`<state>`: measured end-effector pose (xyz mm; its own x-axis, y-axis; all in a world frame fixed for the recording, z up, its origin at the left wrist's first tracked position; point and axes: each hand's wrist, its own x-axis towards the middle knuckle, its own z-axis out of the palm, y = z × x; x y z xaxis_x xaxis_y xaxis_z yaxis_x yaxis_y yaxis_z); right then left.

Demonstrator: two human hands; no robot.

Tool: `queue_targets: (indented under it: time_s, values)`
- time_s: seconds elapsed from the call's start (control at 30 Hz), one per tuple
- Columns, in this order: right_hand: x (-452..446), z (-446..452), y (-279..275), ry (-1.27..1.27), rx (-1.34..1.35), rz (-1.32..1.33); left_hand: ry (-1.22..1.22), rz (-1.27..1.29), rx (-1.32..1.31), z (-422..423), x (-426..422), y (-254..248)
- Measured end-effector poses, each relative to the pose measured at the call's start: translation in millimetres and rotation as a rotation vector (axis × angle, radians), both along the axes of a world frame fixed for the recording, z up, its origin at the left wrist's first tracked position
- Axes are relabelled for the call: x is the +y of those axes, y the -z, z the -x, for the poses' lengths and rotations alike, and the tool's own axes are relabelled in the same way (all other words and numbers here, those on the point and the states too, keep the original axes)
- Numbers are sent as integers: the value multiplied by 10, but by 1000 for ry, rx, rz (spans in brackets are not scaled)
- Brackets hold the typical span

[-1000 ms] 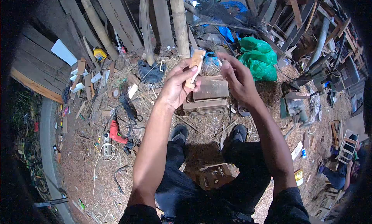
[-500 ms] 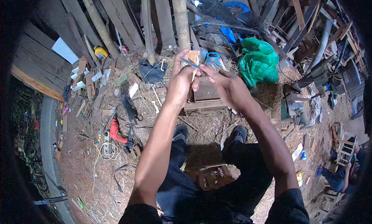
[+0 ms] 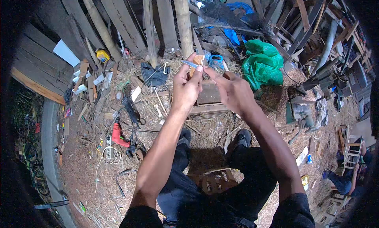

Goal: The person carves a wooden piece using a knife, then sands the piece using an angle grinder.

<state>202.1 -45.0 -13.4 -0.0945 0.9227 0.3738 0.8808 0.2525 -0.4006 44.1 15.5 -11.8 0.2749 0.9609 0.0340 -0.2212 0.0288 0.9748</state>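
Observation:
My left hand (image 3: pixel 186 86) is wrapped round a small piece of light wood (image 3: pixel 198 60), whose top end sticks out above the fingers. A knife with a narrow, shiny blade (image 3: pixel 189 64) lies across the wood, its tip pointing left. My right hand (image 3: pixel 233 90) is closed on the knife, and its handle is mostly hidden in the fingers. The left thumb presses beside the blade. Both hands are close together above a wooden block (image 3: pixel 209 94).
A red power drill (image 3: pixel 119 135) and a white power strip (image 3: pixel 110 152) lie on the littered ground at left. A green plastic bag (image 3: pixel 262 64) sits at upper right, near a machine (image 3: pixel 302 113). Another person (image 3: pixel 345 182) is at the far right beside a small wooden ladder (image 3: pixel 351 153).
My right hand has moved left, bringing the blade from beside the wood onto it. My left hand has turned and its fingers now wrap lower round the wood.

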Motion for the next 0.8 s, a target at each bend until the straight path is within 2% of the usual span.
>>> queue_targets:
  time_s: [0.23, 0.33, 0.43, 0.57, 0.8]
  values:
    - [29, -15, -28, -22, 1, -21, 19, 113, -80, -1, 29, -71]
    - [68, -150, -18, -85, 77, 44, 186, 106, -133, 62, 111, 0]
    - [59, -205, -24, -172, 224, -39, 338, 112, -221, 133, 89, -79]
    - [91, -232, 50, -206, 212, -83, 309, 15, -146, 101, 93, 13]
    - [70, -95, 10, -27, 37, -63, 35, 105, -115, -72, 51, -14]
